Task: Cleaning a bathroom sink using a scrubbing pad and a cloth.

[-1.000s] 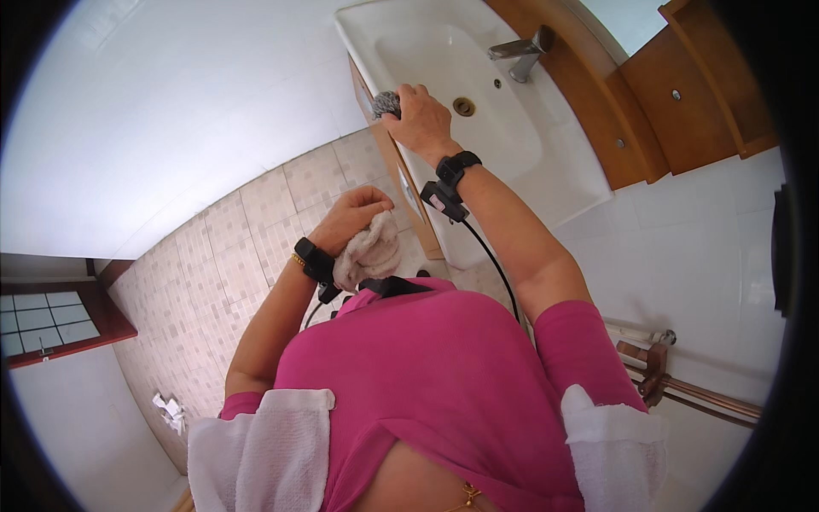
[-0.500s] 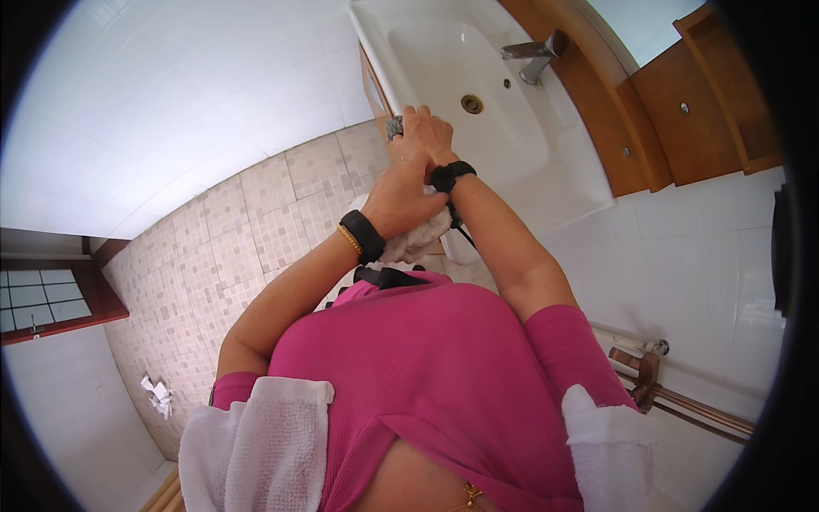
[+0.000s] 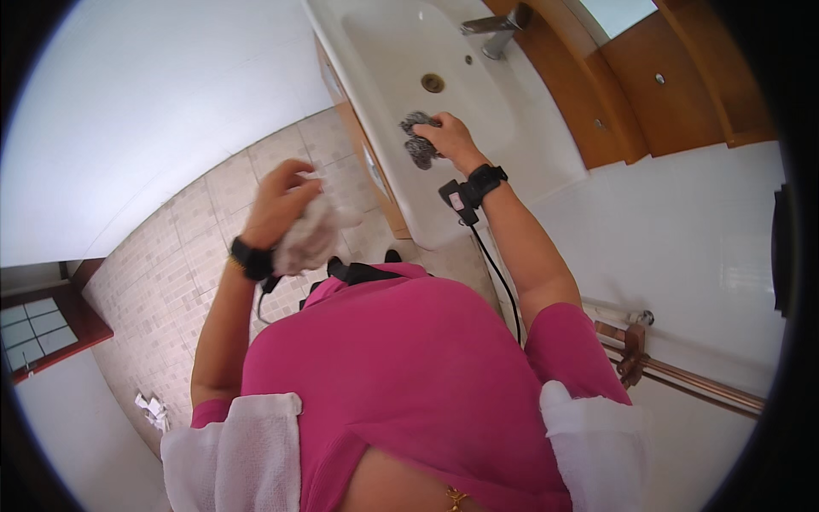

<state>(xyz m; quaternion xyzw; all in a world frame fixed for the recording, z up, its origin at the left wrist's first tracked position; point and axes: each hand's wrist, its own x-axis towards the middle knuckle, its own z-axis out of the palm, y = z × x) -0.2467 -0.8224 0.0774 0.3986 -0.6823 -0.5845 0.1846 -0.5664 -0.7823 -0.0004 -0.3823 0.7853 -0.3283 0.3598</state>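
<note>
While the right hand (image 3: 452, 141) pinches a grey mesh scrubber (image 3: 419, 154) between thumb and fingers at upper centre, the left hand (image 3: 280, 205) curls around a crumpled pale cloth (image 3: 311, 237) left of centre, its fingertips blurred. The scrubber appears over the white sink (image 3: 533, 141), below the round drain (image 3: 432, 83) in the frame; whether it touches the surface, I cannot tell. Near the top edge, a metal faucet (image 3: 495, 30) points left over the basin. The cloth hangs above the tiled floor (image 3: 205, 239), well apart from the scrubber.
</note>
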